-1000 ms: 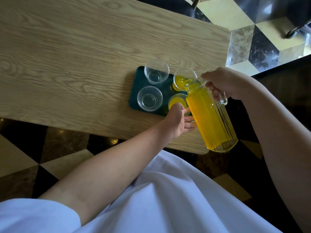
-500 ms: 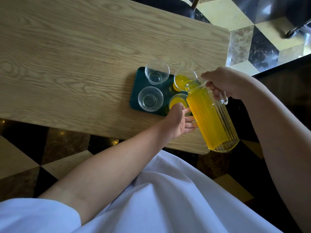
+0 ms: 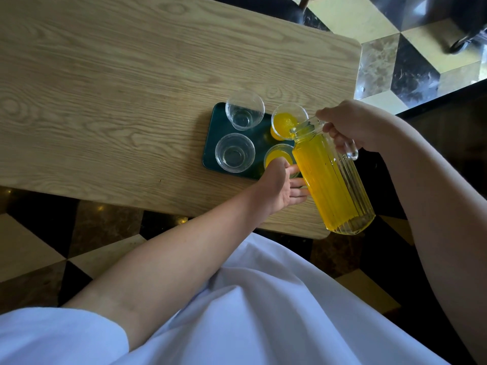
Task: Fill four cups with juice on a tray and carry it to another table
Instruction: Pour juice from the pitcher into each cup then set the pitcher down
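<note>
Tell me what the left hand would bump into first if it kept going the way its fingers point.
Probably the ribbed juice pitcher: the left hand points right, fingertips already at its side. Whether they touch is unclear.

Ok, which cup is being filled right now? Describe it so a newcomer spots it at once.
Find the dark green tray near the right end of the wooden table; four clear cups stand on it. The one being filled is at the far right corner, under the lip of the tilted juice pitcher. Unlike the two empty left cups, it holds juice.
</note>
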{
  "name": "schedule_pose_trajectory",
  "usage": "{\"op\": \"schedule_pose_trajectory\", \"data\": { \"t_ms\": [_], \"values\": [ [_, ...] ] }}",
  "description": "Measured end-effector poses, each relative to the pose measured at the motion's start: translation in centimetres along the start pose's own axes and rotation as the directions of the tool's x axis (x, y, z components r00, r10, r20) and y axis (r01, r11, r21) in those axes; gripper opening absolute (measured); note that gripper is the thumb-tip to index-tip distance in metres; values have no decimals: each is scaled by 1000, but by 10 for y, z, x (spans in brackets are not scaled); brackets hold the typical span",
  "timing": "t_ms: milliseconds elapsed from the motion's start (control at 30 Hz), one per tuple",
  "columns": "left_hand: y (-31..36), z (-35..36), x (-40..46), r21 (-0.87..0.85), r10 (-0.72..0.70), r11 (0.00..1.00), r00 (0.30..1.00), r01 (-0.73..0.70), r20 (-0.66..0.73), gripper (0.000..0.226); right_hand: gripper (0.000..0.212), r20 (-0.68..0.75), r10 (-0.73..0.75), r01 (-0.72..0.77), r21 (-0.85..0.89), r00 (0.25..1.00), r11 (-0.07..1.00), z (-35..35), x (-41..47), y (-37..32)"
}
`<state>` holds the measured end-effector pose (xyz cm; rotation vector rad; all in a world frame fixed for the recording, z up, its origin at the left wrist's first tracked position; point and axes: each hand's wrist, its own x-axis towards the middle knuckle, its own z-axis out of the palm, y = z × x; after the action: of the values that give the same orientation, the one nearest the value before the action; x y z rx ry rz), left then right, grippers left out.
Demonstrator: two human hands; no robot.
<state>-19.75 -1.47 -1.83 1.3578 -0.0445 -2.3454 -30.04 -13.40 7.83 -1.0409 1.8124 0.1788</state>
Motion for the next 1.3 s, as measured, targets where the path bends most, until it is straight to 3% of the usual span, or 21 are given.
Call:
{"op": "schedule_pose_trajectory", "data": {
  "t_ms": [600,867,1300],
  "values": [
    [0,1,-11,-68,-8,998,1000,9,17,66,38,-11,-80,81,66,997,995,-1,3,13],
    [12,8,-24,-199,43,979,999,-38,17,63,35,-69,-247,256,234,967,938,-12,-20,30],
    [24,20,-45,-117,185,976,983,-182,16,59,43,-173,-432,464,262,885,846,-22,-59,38]
  ]
}}
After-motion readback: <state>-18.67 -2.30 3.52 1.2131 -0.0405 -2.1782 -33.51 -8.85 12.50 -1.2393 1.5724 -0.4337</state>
